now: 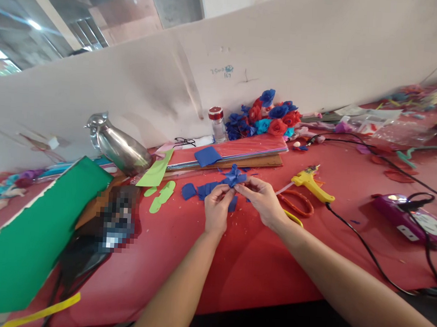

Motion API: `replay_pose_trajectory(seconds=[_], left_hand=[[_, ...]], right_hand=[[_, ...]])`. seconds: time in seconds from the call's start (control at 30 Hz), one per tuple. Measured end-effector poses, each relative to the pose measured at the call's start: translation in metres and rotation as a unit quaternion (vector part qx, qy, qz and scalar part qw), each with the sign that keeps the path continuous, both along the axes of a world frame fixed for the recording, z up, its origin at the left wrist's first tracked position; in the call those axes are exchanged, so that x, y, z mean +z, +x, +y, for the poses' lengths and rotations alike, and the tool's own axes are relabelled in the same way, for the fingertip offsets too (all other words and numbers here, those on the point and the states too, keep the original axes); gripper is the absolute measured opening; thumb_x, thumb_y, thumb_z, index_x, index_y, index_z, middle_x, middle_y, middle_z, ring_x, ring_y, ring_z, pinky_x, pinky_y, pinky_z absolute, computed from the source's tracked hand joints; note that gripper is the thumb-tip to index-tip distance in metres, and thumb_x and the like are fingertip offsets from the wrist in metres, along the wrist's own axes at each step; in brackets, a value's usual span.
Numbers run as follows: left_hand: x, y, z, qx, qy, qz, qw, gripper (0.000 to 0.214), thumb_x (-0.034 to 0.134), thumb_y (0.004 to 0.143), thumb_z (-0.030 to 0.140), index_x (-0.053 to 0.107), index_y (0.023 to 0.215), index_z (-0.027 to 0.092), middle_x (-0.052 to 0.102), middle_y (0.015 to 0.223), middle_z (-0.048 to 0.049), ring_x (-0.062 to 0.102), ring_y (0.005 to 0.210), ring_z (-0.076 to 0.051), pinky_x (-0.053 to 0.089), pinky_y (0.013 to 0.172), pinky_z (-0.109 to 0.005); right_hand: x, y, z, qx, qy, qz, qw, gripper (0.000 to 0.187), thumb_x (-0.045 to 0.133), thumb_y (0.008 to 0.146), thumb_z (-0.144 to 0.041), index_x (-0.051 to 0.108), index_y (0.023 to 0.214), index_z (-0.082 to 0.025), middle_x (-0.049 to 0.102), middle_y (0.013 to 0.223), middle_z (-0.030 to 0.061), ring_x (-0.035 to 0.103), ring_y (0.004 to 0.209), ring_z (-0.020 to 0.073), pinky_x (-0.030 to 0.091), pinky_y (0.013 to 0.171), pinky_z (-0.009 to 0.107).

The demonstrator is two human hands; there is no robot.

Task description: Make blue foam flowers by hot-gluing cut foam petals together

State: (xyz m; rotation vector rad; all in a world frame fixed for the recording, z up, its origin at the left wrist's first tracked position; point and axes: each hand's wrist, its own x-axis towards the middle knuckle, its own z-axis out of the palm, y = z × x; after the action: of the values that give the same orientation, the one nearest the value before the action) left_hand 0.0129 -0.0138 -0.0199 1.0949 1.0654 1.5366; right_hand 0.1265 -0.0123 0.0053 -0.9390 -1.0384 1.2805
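Observation:
Between both hands is a blue paper flower [234, 175], its petals spread upward above the fingertips. My left hand [217, 206] pinches its base from the left. From the right, my right hand [262, 200] holds the same flower with thumb and fingers closed together. Cut blue paper pieces [205, 190] lie on the red table just behind and left of the hands. Rounded light green paper pieces [162, 196] rest farther left. To the right lies a yellow glue gun [313, 184], beside orange-handled scissors [299, 204]. The flower's base is hidden by the fingers.
Red and blue paper flowers [277, 119] are heaped by the wall, next to a red-lidded jar [217, 124]. A steel jug [122, 146] and a green board [42, 237] stand left. A purple power strip [408, 220] with black cables sits right. Stacked paper sheets [248, 149] lie behind.

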Motion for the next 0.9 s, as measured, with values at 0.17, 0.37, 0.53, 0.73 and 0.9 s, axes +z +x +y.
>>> replay_pose_trajectory(seconds=[0.17,0.37,0.53,0.73,0.9], left_hand=[[0.001,-0.002,-0.001,0.001,0.007,0.042,0.999,0.013,0.072,0.067,0.031,0.070,0.070,0.018,0.066,0.078,-0.0010,0.058,0.077,-0.014,0.046,0.075,-0.025],[0.002,-0.002,0.000,0.006,-0.020,-0.031,0.999,0.017,0.073,0.068,0.034,0.071,0.075,0.019,0.064,0.074,0.0009,0.055,0.069,-0.011,0.045,0.071,-0.024],[0.000,-0.003,0.004,0.004,-0.014,-0.052,0.999,0.016,0.078,0.062,0.029,0.071,0.071,0.018,0.064,0.073,0.0018,0.055,0.070,-0.010,0.043,0.072,-0.023],[0.000,-0.007,0.005,-0.026,-0.023,-0.084,0.996,0.019,0.080,0.060,0.026,0.073,0.076,0.019,0.066,0.080,0.0010,0.055,0.074,-0.010,0.043,0.074,-0.025],[0.003,-0.009,0.004,-0.057,-0.003,-0.073,0.996,0.016,0.078,0.063,0.026,0.076,0.079,0.021,0.067,0.085,-0.0016,0.057,0.078,-0.012,0.043,0.074,-0.025]], right_hand=[[-0.004,0.000,0.001,0.026,0.010,0.000,1.000,0.020,0.073,0.066,-0.039,0.067,0.070,-0.020,0.065,0.071,-0.0007,0.056,0.072,0.0142,0.045,0.076,0.029],[-0.011,-0.001,0.004,0.049,0.019,0.024,0.998,0.025,0.070,0.070,-0.044,0.066,0.080,-0.022,0.068,0.081,0.0009,0.059,0.081,0.0164,0.046,0.082,0.031],[-0.014,0.000,0.007,0.074,0.048,0.002,0.996,0.025,0.070,0.071,-0.043,0.066,0.085,-0.022,0.070,0.087,0.0019,0.062,0.087,0.0179,0.045,0.090,0.035],[-0.011,0.004,0.007,0.086,0.064,-0.043,0.993,0.020,0.070,0.072,-0.038,0.068,0.083,-0.022,0.070,0.086,0.0018,0.062,0.085,0.0183,0.046,0.087,0.035],[-0.008,0.008,0.010,0.099,0.057,-0.060,0.992,0.022,0.073,0.069,-0.040,0.070,0.080,-0.022,0.070,0.082,0.0018,0.062,0.080,0.0187,0.047,0.085,0.036]])
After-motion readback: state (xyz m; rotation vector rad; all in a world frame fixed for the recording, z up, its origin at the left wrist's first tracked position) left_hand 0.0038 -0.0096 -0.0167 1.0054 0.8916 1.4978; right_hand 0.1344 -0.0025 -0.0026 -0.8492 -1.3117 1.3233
